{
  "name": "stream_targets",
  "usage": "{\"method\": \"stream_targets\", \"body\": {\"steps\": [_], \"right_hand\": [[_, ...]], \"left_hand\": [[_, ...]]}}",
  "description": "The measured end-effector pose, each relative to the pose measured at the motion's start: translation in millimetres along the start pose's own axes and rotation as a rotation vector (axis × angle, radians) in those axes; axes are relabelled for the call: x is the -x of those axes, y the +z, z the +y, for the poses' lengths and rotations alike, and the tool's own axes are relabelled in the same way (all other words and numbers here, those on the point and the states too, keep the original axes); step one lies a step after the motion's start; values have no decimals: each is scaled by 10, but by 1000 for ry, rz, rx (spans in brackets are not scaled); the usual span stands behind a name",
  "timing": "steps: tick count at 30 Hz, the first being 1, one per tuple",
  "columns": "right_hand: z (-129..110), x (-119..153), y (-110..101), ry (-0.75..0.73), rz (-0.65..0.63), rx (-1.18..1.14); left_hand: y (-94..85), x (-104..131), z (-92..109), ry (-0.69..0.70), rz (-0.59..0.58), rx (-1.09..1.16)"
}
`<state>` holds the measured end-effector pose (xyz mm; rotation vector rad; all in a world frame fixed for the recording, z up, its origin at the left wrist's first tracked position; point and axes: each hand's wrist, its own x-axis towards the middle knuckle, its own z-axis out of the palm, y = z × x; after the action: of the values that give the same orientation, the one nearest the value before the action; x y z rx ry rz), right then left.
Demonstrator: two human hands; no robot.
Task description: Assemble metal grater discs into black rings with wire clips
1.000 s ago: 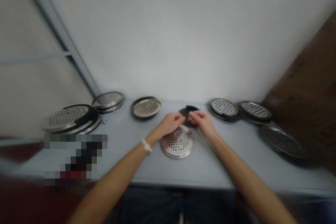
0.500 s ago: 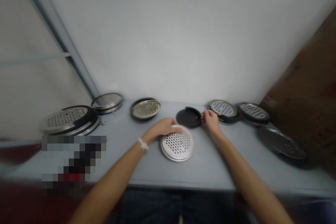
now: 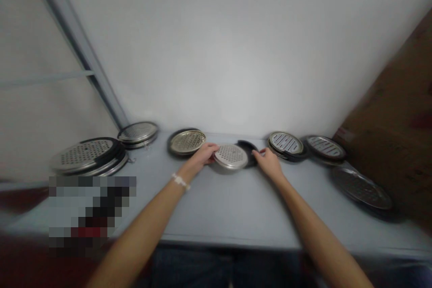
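Observation:
A round silver grater disc point(image 3: 231, 156) with rows of holes is gripped at its left edge by my left hand point(image 3: 206, 153). The disc overlaps the left part of a round black holder point(image 3: 250, 150) near the middle of the table. My right hand point(image 3: 267, 161) pinches the right rim of that black holder. A white band circles my left wrist.
Grey table point(image 3: 229, 216). At left, stacked perforated discs point(image 3: 84, 155) and a smaller stack point(image 3: 139, 132). A gold-toned disc point(image 3: 188, 141) lies behind my left hand. To the right are more discs point(image 3: 286, 143), point(image 3: 326, 146) and a dark one point(image 3: 362, 186). A brown panel stands far right.
My left hand has carried the silver disc away from the table's front and onto the left part of the black holder. My right hand stays near the holder's right rim.

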<state>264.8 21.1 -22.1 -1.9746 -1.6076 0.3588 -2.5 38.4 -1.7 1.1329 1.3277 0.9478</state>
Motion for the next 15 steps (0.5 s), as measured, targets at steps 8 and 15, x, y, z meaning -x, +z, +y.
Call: {"method": "stream_targets", "body": {"steps": [8, 15], "right_hand": [[-49, 38, -11, -60, -92, 201], [-64, 64, 57, -131, -95, 185]], "left_hand": [[146, 65, -57, 25, 31, -173], [163, 1, -216, 167, -11, -237]]}}
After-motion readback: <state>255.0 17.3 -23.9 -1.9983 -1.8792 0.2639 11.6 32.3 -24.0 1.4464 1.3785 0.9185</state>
